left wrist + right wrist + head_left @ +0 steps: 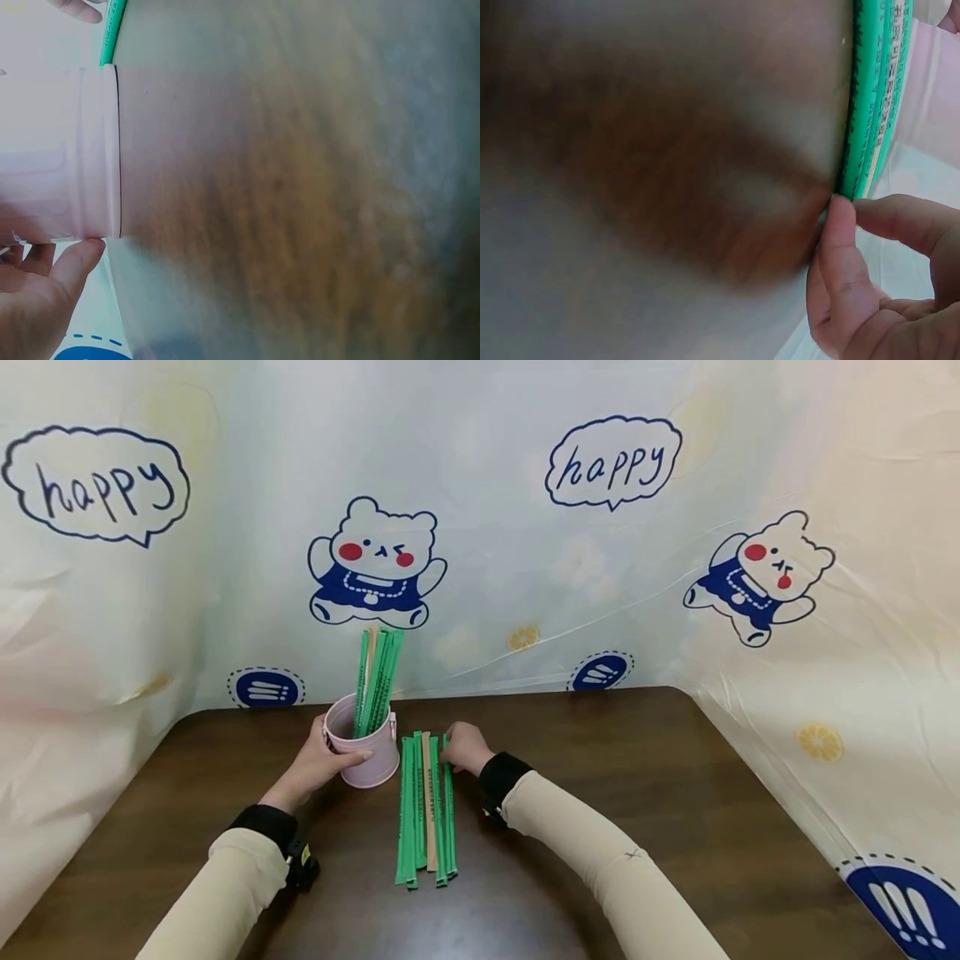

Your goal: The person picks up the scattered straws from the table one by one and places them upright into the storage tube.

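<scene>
A small pink pail (372, 770) stands upright near the table's back edge, holding several long green wrapped sticks (382, 681) and a tan one. My left hand (313, 766) grips the pail from its left side, thumb across the front. To the right of the pail, a row of green wrapped sticks (408, 810) with printed wrappers lies on the table, a tan stick (430, 810) among them. At the row's far right end, my right hand (467, 748) pinches the far tip of a green stick (866, 97) between thumb and finger.
The dark brown wooden table (600, 777) has rounded back corners. Behind it and along both sides hangs a pale printed curtain (495, 568) with bears and speech bubbles.
</scene>
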Demonstrator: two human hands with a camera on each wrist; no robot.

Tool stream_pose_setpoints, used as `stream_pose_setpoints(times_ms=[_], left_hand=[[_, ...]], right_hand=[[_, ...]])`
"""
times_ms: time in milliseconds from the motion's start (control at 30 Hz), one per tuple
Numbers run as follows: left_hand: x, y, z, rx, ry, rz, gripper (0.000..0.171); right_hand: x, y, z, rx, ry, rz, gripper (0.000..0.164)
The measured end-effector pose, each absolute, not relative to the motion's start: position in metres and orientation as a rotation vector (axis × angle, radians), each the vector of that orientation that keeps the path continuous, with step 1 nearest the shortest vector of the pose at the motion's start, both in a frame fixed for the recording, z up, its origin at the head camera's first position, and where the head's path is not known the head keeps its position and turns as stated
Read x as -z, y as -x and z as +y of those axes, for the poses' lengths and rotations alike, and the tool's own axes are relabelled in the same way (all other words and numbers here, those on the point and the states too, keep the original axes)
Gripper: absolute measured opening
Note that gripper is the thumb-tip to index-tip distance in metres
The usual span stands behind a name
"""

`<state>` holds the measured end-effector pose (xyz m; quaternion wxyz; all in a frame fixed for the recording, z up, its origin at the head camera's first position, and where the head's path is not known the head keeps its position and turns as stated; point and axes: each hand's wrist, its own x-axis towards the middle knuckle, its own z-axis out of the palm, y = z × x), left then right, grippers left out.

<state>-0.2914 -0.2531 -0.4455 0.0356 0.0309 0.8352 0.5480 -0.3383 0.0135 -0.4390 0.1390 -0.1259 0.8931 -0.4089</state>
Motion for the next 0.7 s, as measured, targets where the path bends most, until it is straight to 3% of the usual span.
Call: stream_pose_setpoints(times_ms=[67,167,200,300,400,467,700], left_hand=[[0.4468,0.2888,-0.2532,-1.682,-0.091,2.567,0.103],[0.4451,0.2873,-0.2532,-1.678,-0.085,2.564,0.103],[0.4436,0.2879,-0.2530,-1.679,-0.086,2.566,0.103],[0.4444,0.2872,-0.2508,-1.691,-0.078,2.554,0.103],[0.4440,0.2895,-0.2492,-1.711,-0.078,2.545,0.103],[0.4435,0.2911,-0.2487,-1.724,-0.082,2.538,0.104],[0.4439,0.2894,-0.2517,-1.728,-0.058,2.538,0.103]], right_hand=[[0.4406,0.3378,0.0128,1.163,0.349,2.612,0.036],[0.4392,0.3388,0.0119,1.142,0.336,2.636,0.032],[0.4383,0.3393,0.0123,1.151,0.336,2.641,0.046],[0.4393,0.3398,0.0128,1.120,0.345,2.649,0.006],[0.4389,0.3415,0.0133,1.108,0.356,2.668,0.046],[0.4386,0.3432,0.0130,1.103,0.359,2.677,0.060],[0.4416,0.3448,0.0111,1.118,0.342,2.652,0.061]])
